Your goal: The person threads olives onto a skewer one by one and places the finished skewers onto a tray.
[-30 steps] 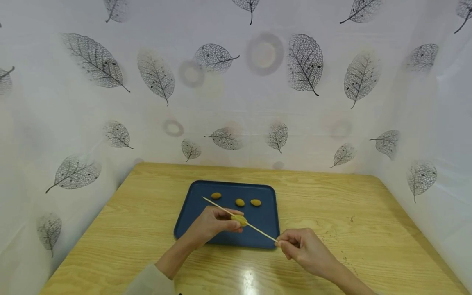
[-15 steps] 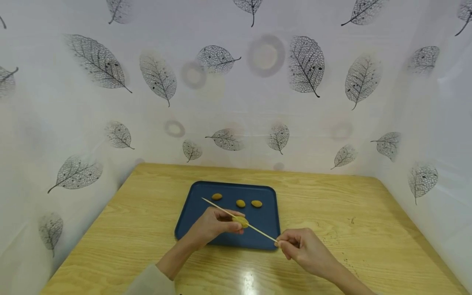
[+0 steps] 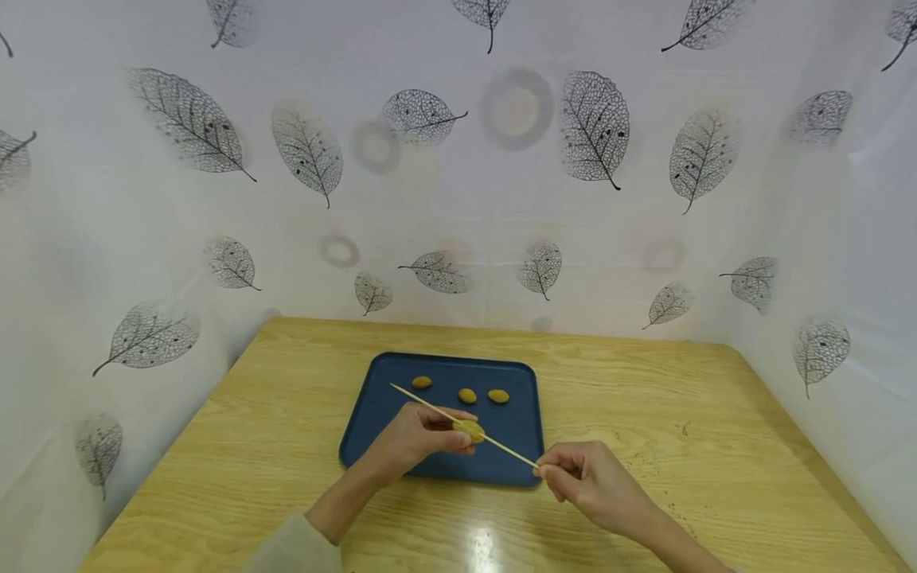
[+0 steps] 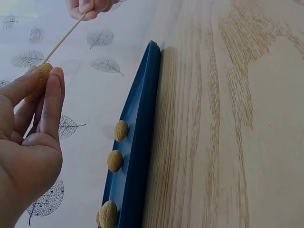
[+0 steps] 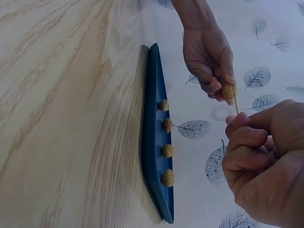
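My left hand (image 3: 411,440) pinches a wrinkled yellow-brown oval dried fruit (image 3: 469,431) between thumb and fingers, over the blue tray (image 3: 444,471). A thin bamboo skewer (image 3: 512,454) shows on both sides of this fruit, its pointed tip at the upper left. In the left wrist view, the skewer (image 4: 64,38) meets the fruit's (image 4: 45,71) end. My right hand (image 3: 595,485) pinches the other end of the skewer, just past the tray's near right corner. The part of the skewer at the fruit is partly hidden by my left fingers.
Several similar fruits lie on the tray, among them one at the far left (image 3: 422,383), one in the middle (image 3: 467,395) and one at the right (image 3: 497,395). The tray rests on a wood-grain table (image 3: 630,398). A leaf-printed white sheet (image 3: 501,199) surrounds the table.
Both hands keep their grips and hardly move. The held fruit and left fingertips sit very slightly further right, and the skewer's tip slightly further left. The head view has shifted a little.
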{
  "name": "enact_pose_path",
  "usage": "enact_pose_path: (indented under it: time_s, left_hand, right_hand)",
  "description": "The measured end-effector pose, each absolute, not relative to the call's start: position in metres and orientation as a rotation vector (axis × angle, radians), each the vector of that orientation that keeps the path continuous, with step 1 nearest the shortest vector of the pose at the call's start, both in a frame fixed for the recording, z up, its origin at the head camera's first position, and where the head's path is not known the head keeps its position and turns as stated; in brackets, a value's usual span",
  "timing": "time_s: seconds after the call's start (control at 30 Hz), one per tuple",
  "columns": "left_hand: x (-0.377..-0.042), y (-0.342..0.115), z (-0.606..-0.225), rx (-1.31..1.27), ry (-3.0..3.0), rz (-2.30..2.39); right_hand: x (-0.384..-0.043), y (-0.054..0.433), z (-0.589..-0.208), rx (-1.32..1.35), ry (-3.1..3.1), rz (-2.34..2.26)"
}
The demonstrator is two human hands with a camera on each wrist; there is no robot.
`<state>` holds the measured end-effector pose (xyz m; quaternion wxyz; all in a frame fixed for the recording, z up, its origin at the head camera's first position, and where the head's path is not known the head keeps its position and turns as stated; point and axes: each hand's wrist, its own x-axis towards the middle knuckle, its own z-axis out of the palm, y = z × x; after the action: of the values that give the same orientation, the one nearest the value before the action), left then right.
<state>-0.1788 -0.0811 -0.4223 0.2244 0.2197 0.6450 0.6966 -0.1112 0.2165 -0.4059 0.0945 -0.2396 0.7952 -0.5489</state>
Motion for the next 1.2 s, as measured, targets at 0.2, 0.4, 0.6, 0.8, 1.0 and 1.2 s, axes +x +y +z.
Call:
enact_pose_path:
  time_s: [0.2,0.4,0.6,0.8,1.0,1.2]
  left_hand:
    - [-0.1783,-0.0802,-0.4216,0.599,1.779,1.926]
    - [-0.1780,-0.0798,-0.4214,0.598,1.770,1.931]
    - [-0.1778,-0.0797,-0.4217,0.605,1.769,1.935]
    - [-0.1770,-0.0795,-0.4221,0.617,1.753,1.950]
    - [-0.1760,-0.0784,-0.4225,0.606,1.750,1.960]
    - [-0.1755,-0.0773,-0.4224,0.588,1.741,1.965]
  right_hand:
    - [-0.1124,0.2157,-0.4057,-0.712,2.331,-1.641]
    - [-0.1145,0.2149,-0.4044,-0.719,2.314,-1.642]
    - [-0.1159,0.2134,-0.4035,-0.748,2.290,-1.649]
    - [-0.1165,0.2133,-0.4032,-0.766,2.278,-1.664]
    - [-0.1176,0.2130,-0.4028,-0.766,2.282,-1.660]
    - [-0.1193,0.2133,-0.4044,-0.757,2.296,-1.650]
